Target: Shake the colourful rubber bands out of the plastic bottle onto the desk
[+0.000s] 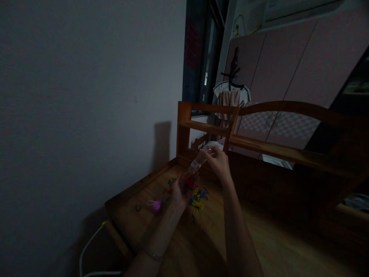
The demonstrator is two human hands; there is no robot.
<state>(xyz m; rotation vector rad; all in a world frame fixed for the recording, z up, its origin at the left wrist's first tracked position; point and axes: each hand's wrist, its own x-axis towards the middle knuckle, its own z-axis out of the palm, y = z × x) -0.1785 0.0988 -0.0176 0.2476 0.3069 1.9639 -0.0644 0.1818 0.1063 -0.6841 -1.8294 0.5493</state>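
Note:
My right hand [219, 163] pinches the upper end of a clear plastic piece [195, 166] that slants down toward my left hand. Whether it is a bag or a stiff container is hard to tell in the dim light. My left hand [180, 192] is cupped below, its fingers curled round small red pieces [189, 181] and something see-through around them. Beside it on the wooden table lie yellow and blue clip-like pieces [198, 198] in a loose heap. To the left sits a purple ball-like item [157, 206] with a pink loop.
More small dark and red pieces [170, 190] lie behind my left hand. A dark ring [138, 208] rests near the table's left edge. A wooden shelf [207, 127] rises at the back, and a white wall [100, 96] borders the left. A white cable [86, 242] hangs at lower left.

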